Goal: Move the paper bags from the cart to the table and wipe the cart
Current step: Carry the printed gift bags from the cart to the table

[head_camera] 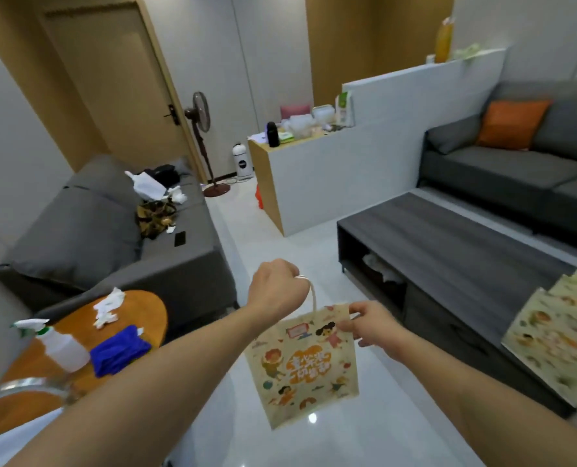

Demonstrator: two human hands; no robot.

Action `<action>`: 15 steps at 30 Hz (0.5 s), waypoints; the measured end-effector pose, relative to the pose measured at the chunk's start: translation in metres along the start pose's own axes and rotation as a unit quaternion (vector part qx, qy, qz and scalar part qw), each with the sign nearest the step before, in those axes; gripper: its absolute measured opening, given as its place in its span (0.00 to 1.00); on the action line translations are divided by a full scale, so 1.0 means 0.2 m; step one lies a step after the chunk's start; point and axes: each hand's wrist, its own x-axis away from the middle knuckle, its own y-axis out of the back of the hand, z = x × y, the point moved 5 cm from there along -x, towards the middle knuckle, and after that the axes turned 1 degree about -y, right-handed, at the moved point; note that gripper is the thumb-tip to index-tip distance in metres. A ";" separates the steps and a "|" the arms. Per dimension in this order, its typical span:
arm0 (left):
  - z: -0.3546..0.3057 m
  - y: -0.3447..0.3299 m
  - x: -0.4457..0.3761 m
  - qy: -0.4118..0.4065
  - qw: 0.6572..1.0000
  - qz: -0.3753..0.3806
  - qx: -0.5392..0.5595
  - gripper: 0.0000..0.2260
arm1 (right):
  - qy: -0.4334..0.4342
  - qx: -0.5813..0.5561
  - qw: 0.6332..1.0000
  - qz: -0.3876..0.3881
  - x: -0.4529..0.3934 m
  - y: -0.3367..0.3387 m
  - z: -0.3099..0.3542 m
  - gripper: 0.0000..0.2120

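A cream paper bag (302, 365) printed with cartoon children hangs in the air over the white floor. My left hand (277, 284) grips its white rope handle from above. My right hand (369, 323) pinches the bag's upper right edge. More bags (556, 335) of the same print lie flat on the near right end of the dark grey low table (448, 244). The cart's round wooden top (118, 325) sits at lower left. It carries a white spray bottle (61, 345), a blue cloth (120, 348) and crumpled white tissue (106, 308).
A grey sofa (111, 237) with clutter stands behind the cart, and another grey sofa (516, 170) with an orange cushion lies beyond the table. A white counter (341, 170) and a standing fan (201, 129) are farther back. Glossy white floor runs between cart and table.
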 end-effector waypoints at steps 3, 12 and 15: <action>-0.24 -0.29 -0.16 -0.028 0.997 0.062 -0.021 0.12 | -0.031 -0.022 0.999 -0.029 -0.06 0.32 -0.19 0.10; -0.89 -0.97 -0.49 -0.121 0.974 0.188 -0.046 0.14 | -0.137 -0.059 0.979 -0.142 -0.16 1.02 -0.64 0.04; -1.05 -1.12 -0.59 -0.139 0.968 0.203 -0.041 0.14 | -0.163 -0.095 0.969 -0.159 -0.18 1.17 -0.76 0.04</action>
